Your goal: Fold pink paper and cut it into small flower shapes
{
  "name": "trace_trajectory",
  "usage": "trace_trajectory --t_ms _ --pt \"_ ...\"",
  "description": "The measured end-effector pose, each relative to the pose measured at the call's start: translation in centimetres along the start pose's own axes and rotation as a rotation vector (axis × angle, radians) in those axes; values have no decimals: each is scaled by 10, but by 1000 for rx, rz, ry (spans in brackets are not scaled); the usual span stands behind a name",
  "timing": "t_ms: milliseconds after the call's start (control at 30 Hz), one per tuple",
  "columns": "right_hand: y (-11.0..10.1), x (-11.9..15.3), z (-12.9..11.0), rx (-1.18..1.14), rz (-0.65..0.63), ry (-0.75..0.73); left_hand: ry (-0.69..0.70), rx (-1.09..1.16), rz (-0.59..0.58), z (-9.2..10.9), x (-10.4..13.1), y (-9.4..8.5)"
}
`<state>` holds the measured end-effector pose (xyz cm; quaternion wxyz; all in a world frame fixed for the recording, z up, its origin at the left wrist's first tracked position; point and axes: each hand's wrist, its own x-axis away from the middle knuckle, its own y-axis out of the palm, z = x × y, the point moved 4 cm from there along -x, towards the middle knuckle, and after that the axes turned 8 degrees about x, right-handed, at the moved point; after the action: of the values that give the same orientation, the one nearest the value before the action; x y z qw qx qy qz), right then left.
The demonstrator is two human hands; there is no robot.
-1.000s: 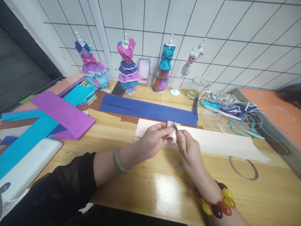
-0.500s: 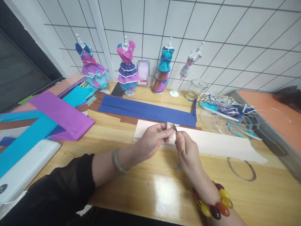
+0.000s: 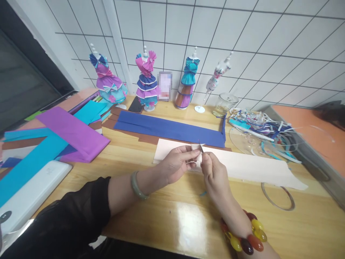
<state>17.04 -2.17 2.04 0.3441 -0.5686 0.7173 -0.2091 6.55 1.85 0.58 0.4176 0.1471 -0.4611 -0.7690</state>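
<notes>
My left hand [image 3: 175, 164] pinches a small folded piece of cream crepe-like paper [image 3: 195, 146] between thumb and fingers. My right hand [image 3: 216, 174] is closed around small scissors [image 3: 201, 147]; only the thin dark blades show, and the handles are hidden in the fist. The blades lie against the right side of the folded piece, and I cannot tell how deep they cut. Beneath both hands a long cream strip [image 3: 250, 168] lies across the table. Behind it rests a dark blue strip [image 3: 167, 126] on brown sheets.
Several small dress forms [image 3: 147, 81] line the tiled wall, beside a glass [image 3: 225, 104] and a phone [image 3: 136, 105]. Scraps [image 3: 256, 124] pile at right, near a ring [image 3: 277, 196]. Purple sheets [image 3: 74, 135] and a white device [image 3: 37, 187] lie left.
The view has tilted slightly, so the scene sits a little lower. Both hands keep nearly the same pose, with the scissors still at the folded piece.
</notes>
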Motion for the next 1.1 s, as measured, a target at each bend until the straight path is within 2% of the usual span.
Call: trace_trajectory --t_ms 1100 --pt "-1 0 -1 25 -15 -14 -24 -30 -20 5 0 4"
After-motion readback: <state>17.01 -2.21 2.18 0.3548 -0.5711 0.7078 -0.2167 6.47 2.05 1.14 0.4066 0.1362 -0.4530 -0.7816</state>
